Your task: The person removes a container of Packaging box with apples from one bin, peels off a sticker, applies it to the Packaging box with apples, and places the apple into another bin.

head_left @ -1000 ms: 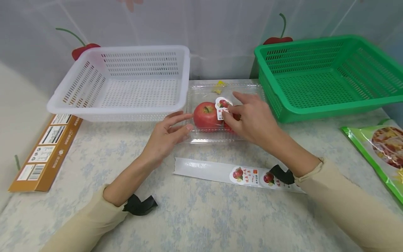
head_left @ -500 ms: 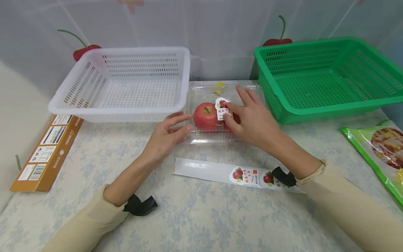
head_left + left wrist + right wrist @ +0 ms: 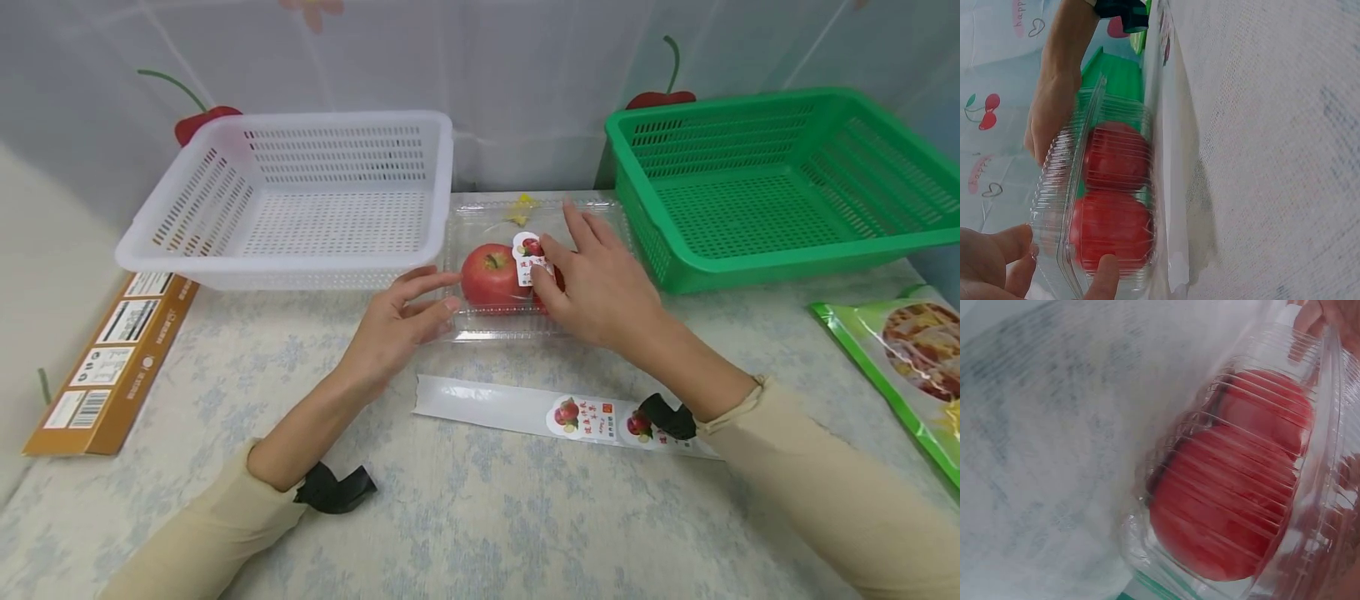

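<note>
A clear, ribbed plastic box [image 3: 480, 218] holding glossy, rounded red apples [image 3: 489, 282] sits close between a white slotted basket [image 3: 300, 271] and a green basket [image 3: 697, 271], a white apple-printed sticker [image 3: 527, 265] on its smooth lid. The right hand [image 3: 603, 287] spreads its fingers, thumb and forefinger touching the sticker; the left hand [image 3: 393, 325], fingers relaxed and parted, touches the box's left edge. Blue-patterned cloth [image 3: 480, 517] separates its front rim from a flat, shiny label strip [image 3: 487, 404].

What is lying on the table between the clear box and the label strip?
Nothing lies there: the head view shows only a bare band of tablecloth between the clear box and the label strip.
</note>
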Available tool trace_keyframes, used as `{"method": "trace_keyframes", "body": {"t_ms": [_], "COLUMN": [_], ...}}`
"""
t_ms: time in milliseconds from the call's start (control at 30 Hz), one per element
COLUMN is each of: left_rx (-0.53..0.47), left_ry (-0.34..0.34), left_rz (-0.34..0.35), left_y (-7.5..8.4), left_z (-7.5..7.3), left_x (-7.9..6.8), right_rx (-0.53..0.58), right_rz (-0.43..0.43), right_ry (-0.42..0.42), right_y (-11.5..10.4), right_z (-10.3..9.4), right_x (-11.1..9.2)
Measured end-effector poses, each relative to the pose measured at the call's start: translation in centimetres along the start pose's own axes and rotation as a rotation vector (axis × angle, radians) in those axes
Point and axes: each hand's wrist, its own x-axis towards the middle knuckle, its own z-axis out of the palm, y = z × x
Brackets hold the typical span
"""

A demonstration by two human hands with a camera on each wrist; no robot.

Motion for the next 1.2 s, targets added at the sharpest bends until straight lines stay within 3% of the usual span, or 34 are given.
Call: {"method": "trace_keyframes", "body": {"t_ms": [233, 367, 633, 933, 1067, 1200], "left_rx": [0.002, -0.015, -0.03, -0.02, -0.014, -0.011], "left_ry": [0.0, 0.004, 0.004, 0.002, 0.006, 0.006], "left_rz": [-0.004, -0.001, 0.0, -0.014, -0.01, -0.01], "left_y": [0.2, 0.3, 0.2, 0.1, 0.1, 0.2], "left_z": [-0.1, -0.1, 0.1, 0.3, 0.3, 0.3], "left_x": [0.1, 0.1, 0.0, 0.0, 0.0, 0.0], "right_rx": [0.049, 0.053, 0.038, 0.222, 0.275, 0.287], "right_rz": [-0.098, -0.133, -0.093, -0.267, -0.331, -0.312], "right_ry": [0.26, 0.335, 0.21, 0.347, 0.339, 0.3], "right_y": [0.3, 0.4, 0.6, 1.8, 2.1, 2.2], "right_z": [0.6, 0.8, 0.6, 0.9, 0.8, 0.7], "right_x": [-0.3, -0.3, -0.7, -0.7, -0.6, -0.6]}}
